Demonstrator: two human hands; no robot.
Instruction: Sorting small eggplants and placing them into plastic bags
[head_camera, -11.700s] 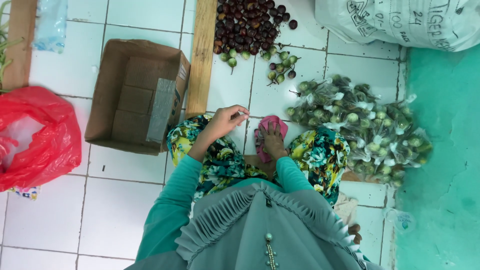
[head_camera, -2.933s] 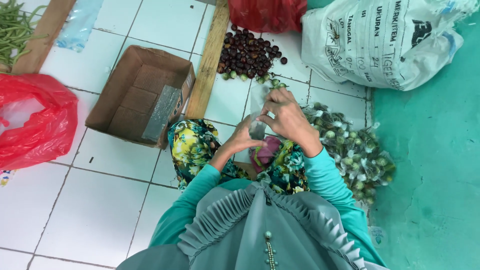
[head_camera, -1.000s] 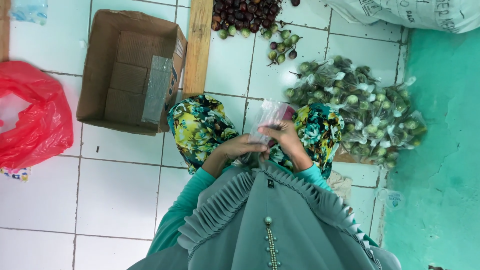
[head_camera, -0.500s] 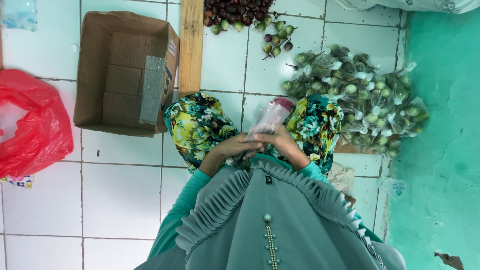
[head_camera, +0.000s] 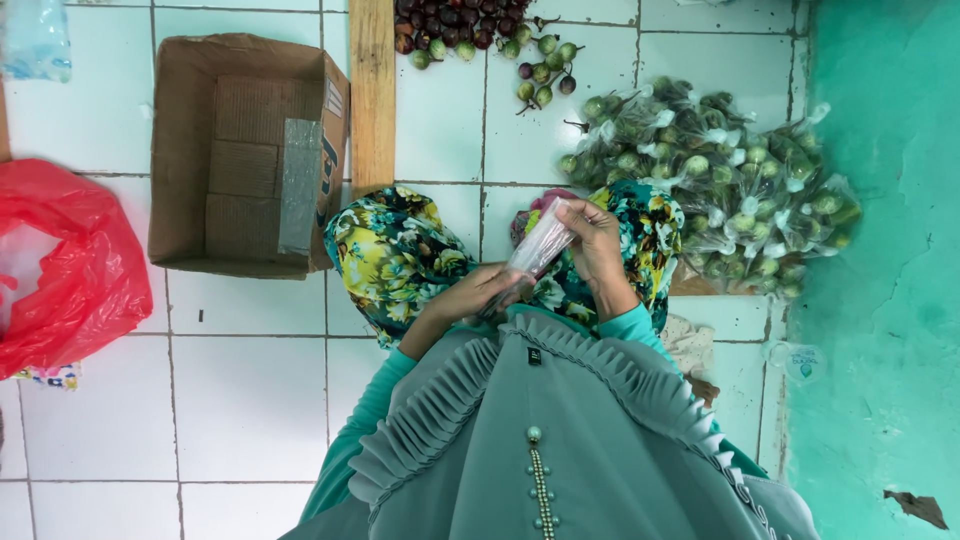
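The lower end of the clear plastic bag (head_camera: 540, 245) is hidden under the left hand (head_camera: 478, 295), and what the bag holds is too faint to tell. Behind the bag, a pink thing (head_camera: 532, 212) shows only in part. The pile of dark fruit (head_camera: 455, 18) above the bag and the red plastic bag (head_camera: 60, 265) far left are cut off by the picture's edge.
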